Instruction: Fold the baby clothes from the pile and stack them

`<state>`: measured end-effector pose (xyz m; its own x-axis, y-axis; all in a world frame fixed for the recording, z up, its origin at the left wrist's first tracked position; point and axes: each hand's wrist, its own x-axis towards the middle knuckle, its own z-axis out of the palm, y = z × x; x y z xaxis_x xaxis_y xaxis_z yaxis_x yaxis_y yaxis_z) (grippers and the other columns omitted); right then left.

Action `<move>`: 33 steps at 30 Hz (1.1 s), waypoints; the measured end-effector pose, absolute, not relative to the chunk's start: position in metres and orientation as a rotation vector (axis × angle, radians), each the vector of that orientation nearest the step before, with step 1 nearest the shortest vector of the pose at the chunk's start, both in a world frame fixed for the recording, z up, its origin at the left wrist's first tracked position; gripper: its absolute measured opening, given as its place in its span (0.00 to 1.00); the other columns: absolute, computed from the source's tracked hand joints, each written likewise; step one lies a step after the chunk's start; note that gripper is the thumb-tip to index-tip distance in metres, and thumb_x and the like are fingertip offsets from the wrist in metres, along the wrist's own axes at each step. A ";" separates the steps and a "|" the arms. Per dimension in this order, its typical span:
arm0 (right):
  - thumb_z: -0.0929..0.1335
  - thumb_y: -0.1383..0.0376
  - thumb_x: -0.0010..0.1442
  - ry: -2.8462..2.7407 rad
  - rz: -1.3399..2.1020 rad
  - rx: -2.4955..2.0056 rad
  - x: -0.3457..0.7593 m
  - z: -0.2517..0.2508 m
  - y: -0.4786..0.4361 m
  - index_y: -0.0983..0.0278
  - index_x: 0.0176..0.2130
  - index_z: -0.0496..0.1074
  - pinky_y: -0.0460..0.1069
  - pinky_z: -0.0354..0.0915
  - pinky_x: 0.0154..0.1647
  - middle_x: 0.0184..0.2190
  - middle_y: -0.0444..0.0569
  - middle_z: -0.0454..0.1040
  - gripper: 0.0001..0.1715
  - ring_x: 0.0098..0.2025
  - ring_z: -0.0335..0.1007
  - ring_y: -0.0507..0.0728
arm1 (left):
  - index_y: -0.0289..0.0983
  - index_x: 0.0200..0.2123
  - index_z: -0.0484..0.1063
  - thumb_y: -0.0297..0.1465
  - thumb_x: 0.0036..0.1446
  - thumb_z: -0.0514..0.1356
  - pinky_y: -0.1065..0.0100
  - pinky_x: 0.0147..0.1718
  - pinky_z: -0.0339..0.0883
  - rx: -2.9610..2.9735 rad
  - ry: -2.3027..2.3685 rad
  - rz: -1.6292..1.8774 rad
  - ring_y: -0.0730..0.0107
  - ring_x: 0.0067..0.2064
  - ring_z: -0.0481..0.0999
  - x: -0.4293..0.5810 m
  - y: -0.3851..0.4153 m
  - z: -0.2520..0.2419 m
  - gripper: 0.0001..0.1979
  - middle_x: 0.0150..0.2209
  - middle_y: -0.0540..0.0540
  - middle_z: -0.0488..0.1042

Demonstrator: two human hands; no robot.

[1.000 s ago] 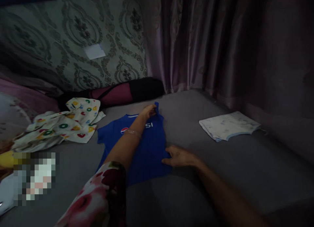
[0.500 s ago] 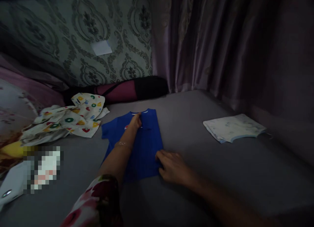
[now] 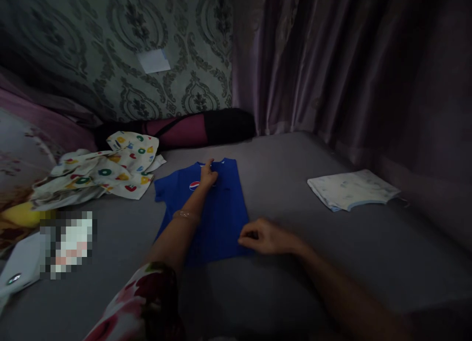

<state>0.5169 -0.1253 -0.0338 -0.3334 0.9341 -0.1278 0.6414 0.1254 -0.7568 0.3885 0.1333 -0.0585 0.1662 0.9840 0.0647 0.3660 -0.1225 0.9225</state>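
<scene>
A blue T-shirt (image 3: 221,218) with a small round red, white and blue logo lies on the grey bed sheet, its collar pointing away from me. My left hand (image 3: 208,176) reaches over it to just below the collar, one finger stretched forward and the others curled in against the cloth. Near the shirt's lower right edge, my right hand (image 3: 267,237) is closed, thumb and fingertips pinched together at the cloth. The shirt's left sleeve side is spread out; on the right side no sleeve shows. My left forearm covers part of its front.
A folded pale garment (image 3: 354,189) with blue trim lies at right. On the left are a crumpled printed cloth (image 3: 106,174), something yellow (image 3: 24,214) and a white object (image 3: 24,262) beside a blurred patch. A black and maroon bag (image 3: 188,130) lies along the wall.
My right hand has turned and drawn its fingertips together at the shirt's edge. My left hand stays by the collar, with one finger now stretched forward. The view has shifted slightly.
</scene>
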 end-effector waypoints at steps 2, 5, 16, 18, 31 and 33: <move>0.62 0.57 0.64 -1.896 1.006 -1.590 0.525 -0.038 -0.115 0.64 0.36 0.77 0.44 0.57 0.29 0.26 0.43 0.74 0.18 0.28 0.66 0.51 | 0.39 0.50 0.70 0.17 0.43 0.61 0.63 0.51 0.64 1.757 1.386 0.992 0.62 0.46 0.72 0.380 0.124 -0.054 0.28 0.42 0.44 0.69; 0.59 0.59 0.66 -1.790 0.820 -1.737 0.535 -0.042 -0.093 0.64 0.39 0.76 0.46 0.62 0.36 0.33 0.46 0.76 0.19 0.34 0.70 0.53 | 0.39 0.45 0.73 0.21 0.46 0.61 0.57 0.58 0.57 1.956 1.253 0.938 0.56 0.53 0.69 0.365 0.096 -0.050 0.20 0.44 0.41 0.70; 0.53 0.62 0.69 -2.024 0.290 -2.128 0.516 -0.065 0.035 0.75 0.64 0.56 0.54 0.42 0.67 0.66 0.62 0.55 0.30 0.68 0.46 0.61 | 0.37 0.53 0.70 0.29 0.62 0.52 0.53 0.63 0.56 2.660 0.720 0.370 0.58 0.64 0.61 0.334 -0.076 -0.069 0.17 0.59 0.39 0.69; 0.51 0.59 0.70 -2.001 0.298 -2.203 0.512 -0.070 0.049 0.78 0.66 0.51 0.56 0.38 0.68 0.68 0.63 0.49 0.34 0.70 0.41 0.63 | 0.37 0.54 0.69 0.30 0.65 0.49 0.53 0.63 0.55 2.686 0.742 0.398 0.61 0.65 0.60 0.334 -0.082 -0.074 0.18 0.60 0.41 0.68; 0.48 0.53 0.69 -1.862 0.295 -2.346 0.521 -0.084 0.116 0.75 0.69 0.44 0.61 0.32 0.68 0.70 0.60 0.40 0.40 0.71 0.32 0.62 | 0.39 0.65 0.57 0.47 0.66 0.46 0.46 0.65 0.49 2.827 0.623 0.330 0.54 0.68 0.53 0.332 -0.091 -0.077 0.29 0.66 0.40 0.58; 0.48 0.53 0.68 -1.844 0.266 -2.331 0.521 -0.087 0.120 0.75 0.69 0.44 0.61 0.33 0.68 0.70 0.59 0.41 0.39 0.71 0.33 0.61 | 0.37 0.65 0.57 0.48 0.65 0.45 0.47 0.65 0.47 2.826 0.607 0.354 0.55 0.68 0.53 0.332 -0.091 -0.079 0.31 0.66 0.39 0.58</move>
<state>0.5214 0.1196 -0.0869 0.2251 0.9735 -0.0412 0.9455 -0.2284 -0.2320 0.3318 -0.0905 -0.0792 0.8850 0.4269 0.1856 0.3715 -0.8880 0.2710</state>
